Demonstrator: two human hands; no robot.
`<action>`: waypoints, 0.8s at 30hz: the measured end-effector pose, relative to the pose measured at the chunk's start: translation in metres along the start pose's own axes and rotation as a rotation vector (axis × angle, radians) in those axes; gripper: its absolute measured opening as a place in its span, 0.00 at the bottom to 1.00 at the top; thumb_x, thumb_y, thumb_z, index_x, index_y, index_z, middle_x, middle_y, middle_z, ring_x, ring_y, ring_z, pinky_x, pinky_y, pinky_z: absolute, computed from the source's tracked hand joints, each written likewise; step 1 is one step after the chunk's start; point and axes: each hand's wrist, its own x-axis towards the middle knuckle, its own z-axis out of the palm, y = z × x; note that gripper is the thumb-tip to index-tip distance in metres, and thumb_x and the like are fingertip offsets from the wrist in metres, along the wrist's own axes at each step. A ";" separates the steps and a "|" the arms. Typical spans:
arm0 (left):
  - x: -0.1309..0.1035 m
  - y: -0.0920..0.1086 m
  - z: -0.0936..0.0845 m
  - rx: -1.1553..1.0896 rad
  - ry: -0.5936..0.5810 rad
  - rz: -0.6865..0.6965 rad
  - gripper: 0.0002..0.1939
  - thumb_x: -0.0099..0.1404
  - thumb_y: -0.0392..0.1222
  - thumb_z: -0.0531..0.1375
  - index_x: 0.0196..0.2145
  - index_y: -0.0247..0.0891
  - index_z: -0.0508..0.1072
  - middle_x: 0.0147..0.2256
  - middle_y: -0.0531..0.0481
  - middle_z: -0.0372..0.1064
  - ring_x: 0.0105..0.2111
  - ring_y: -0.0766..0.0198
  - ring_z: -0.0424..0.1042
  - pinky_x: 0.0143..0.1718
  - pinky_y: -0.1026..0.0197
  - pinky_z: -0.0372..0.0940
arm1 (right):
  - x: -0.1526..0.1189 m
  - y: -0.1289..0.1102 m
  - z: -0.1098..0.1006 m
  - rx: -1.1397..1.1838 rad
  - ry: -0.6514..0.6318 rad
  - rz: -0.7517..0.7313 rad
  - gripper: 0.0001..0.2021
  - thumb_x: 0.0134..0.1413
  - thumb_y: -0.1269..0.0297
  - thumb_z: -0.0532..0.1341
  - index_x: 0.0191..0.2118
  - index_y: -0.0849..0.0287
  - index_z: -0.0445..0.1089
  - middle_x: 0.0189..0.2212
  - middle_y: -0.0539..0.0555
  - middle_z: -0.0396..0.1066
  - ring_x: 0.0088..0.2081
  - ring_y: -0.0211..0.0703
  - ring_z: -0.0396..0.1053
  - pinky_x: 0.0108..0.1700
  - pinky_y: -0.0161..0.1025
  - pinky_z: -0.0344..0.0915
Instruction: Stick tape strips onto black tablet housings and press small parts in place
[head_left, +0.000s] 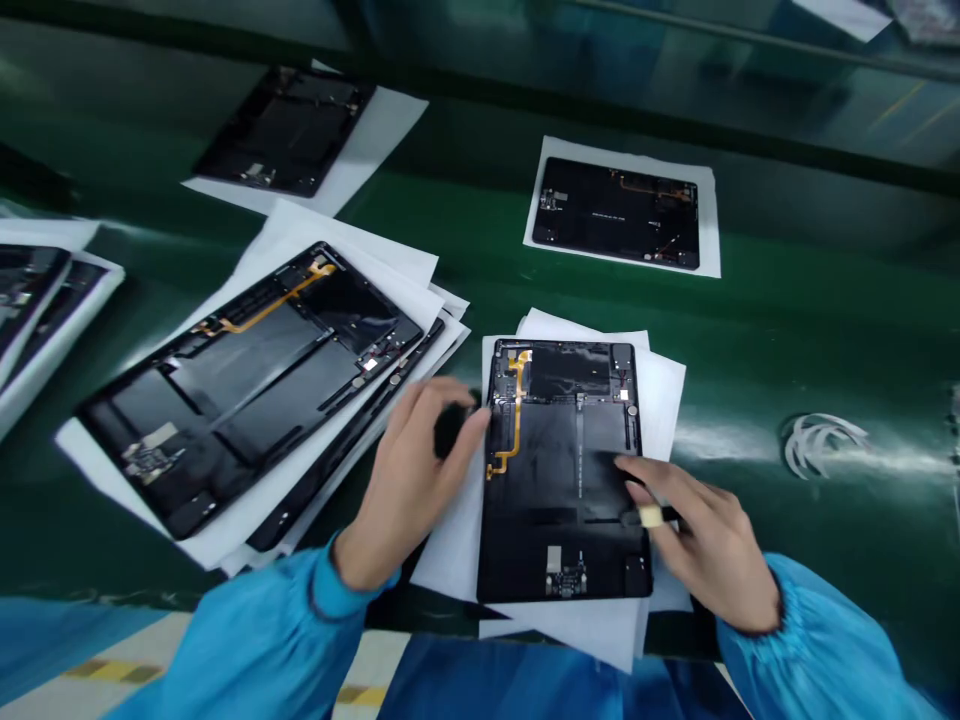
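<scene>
A black tablet housing (555,460) with an orange flex cable lies upright in front of me on white sheets (664,400). My left hand (420,460) is at its upper left edge, thumb and fingers curved apart around a dark gap, with nothing visible between them. Over the lower right part of the housing, my right hand (694,525) has its fingers closed on a thin dark tool with a pale yellow band (651,516). The tool's tip is too blurred to make out.
To the left, a larger-looking housing (255,380) rests tilted on a stack with paper between. Other housings lie at the back left (289,125), back right (619,212) and far left edge (26,290). White curled strips (821,442) lie on the green table (795,340).
</scene>
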 end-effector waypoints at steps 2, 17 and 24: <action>-0.025 -0.009 -0.009 0.107 -0.106 -0.076 0.09 0.70 0.47 0.54 0.40 0.39 0.67 0.40 0.45 0.65 0.43 0.54 0.68 0.45 0.53 0.64 | -0.018 0.008 0.001 -0.006 0.119 0.077 0.15 0.62 0.73 0.53 0.52 0.56 0.67 0.44 0.54 0.75 0.42 0.41 0.76 0.42 0.33 0.73; -0.050 0.061 -0.011 -0.451 -0.109 -0.396 0.12 0.67 0.48 0.57 0.36 0.44 0.55 0.23 0.60 0.52 0.20 0.69 0.55 0.21 0.68 0.55 | -0.041 0.033 0.035 -0.031 0.250 0.099 0.13 0.64 0.67 0.51 0.50 0.57 0.68 0.41 0.57 0.75 0.41 0.46 0.77 0.39 0.37 0.74; 0.100 0.018 -0.080 -0.243 0.242 -0.102 0.25 0.58 0.47 0.63 0.51 0.42 0.59 0.38 0.50 0.69 0.33 0.61 0.71 0.34 0.61 0.67 | -0.041 0.050 0.037 -0.024 0.364 0.108 0.12 0.63 0.63 0.54 0.48 0.53 0.71 0.42 0.54 0.77 0.42 0.46 0.77 0.38 0.34 0.75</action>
